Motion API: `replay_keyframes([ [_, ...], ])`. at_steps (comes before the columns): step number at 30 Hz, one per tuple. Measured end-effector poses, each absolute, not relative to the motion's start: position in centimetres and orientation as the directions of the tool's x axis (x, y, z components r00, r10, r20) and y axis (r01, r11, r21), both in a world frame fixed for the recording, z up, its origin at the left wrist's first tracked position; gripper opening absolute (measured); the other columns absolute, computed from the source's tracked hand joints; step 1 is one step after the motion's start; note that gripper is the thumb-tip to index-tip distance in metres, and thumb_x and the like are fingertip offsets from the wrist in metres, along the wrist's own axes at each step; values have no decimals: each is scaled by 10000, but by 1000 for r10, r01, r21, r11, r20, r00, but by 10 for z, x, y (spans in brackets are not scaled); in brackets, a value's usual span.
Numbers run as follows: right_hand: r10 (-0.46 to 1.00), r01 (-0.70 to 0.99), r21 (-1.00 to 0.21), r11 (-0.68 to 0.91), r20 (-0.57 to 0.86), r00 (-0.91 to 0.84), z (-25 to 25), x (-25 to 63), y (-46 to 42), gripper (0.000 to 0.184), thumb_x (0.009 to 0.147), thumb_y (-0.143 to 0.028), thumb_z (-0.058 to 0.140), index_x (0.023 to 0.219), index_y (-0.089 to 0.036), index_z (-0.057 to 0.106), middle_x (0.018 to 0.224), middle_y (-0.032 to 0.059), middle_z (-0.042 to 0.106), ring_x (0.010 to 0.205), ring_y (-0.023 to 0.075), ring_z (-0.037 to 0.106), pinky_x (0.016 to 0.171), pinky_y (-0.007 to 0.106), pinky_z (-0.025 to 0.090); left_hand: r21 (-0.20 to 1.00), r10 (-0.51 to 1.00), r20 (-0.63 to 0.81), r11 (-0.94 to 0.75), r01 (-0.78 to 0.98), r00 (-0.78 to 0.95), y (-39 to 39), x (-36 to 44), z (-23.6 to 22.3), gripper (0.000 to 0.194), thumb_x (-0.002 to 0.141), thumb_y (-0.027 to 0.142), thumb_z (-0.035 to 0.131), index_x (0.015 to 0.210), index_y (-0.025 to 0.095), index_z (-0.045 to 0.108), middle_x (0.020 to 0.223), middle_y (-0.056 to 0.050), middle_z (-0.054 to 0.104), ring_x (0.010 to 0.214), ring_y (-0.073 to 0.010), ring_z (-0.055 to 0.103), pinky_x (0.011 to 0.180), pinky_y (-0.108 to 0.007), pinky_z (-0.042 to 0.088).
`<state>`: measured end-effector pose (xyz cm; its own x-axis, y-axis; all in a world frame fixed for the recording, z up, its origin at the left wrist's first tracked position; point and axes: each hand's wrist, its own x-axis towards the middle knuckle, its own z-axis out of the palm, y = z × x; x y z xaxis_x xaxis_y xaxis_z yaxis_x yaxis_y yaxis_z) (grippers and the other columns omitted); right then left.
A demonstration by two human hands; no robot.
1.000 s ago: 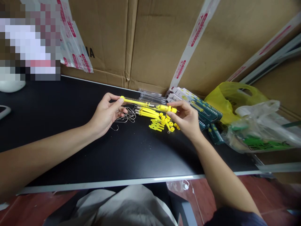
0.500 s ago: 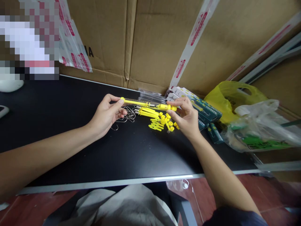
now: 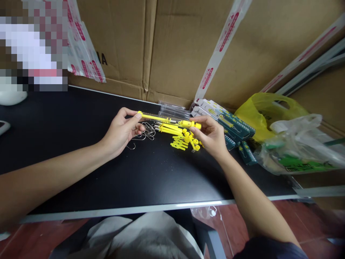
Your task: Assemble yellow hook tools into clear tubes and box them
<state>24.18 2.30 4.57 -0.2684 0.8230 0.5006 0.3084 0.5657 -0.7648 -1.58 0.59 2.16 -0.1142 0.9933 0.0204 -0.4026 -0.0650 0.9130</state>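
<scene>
Level above the table, a spring scale (image 3: 156,117) with a clear tube and yellow inner parts stretches between my two hands. My left hand (image 3: 122,129) pinches its left end. At the other end, the thumb and fingers of my right hand (image 3: 211,136) close on the tube near the thick yellow piece (image 3: 188,124). Bent metal hooks (image 3: 148,132) lie in a tangle behind my left fingers. Below the tube are yellow rods (image 3: 170,129) with metal tips, flat yellow pieces (image 3: 179,142) and small yellow caps (image 3: 196,141).
Clear tubes (image 3: 175,109) lie at the table's back edge. Printed boxes (image 3: 229,122) are stacked beyond my right hand, beside a yellow plastic bag (image 3: 256,111) and a whitish plastic bag (image 3: 302,147). Large cardboard (image 3: 178,50) stands behind the black table (image 3: 151,183).
My right hand has shifted slightly left along with the thick yellow piece, which sits a little closer to my left hand. My left hand stays almost where it was.
</scene>
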Motion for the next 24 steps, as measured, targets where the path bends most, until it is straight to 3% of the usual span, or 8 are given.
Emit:
replay_keyframes([
  [9,842,262,-808,528,458,-285,47,239,22,324,742,-446,769,942,-226,641,635,-41,586,487,85,476,425,220,386,919,992,34,-80,-387,-125,7,-16,21,154,856,158,621,836,185,471,719,18,633,535,-47,581,514,-142,472],
  [15,850,277,-812,514,440,-290,42,242,25,320,759,-438,757,978,-232,647,678,-29,591,506,92,473,441,224,400,924,991,23,-72,-375,-135,7,-17,21,148,861,140,616,837,193,479,644,38,596,530,-51,580,510,-134,472],
  [22,742,473,-593,652,627,-237,43,246,29,237,773,-411,749,976,-290,737,802,21,554,763,172,517,581,273,466,924,988,47,-99,-369,-149,7,-16,20,174,840,175,661,807,195,491,648,44,565,482,-35,530,469,-125,441],
  [24,739,484,-582,653,629,-242,43,246,29,247,763,-421,754,974,-292,740,845,32,567,811,190,525,591,281,474,922,987,46,-103,-373,-156,7,-16,21,165,843,159,650,802,192,493,677,38,579,467,-27,512,453,-122,429],
])
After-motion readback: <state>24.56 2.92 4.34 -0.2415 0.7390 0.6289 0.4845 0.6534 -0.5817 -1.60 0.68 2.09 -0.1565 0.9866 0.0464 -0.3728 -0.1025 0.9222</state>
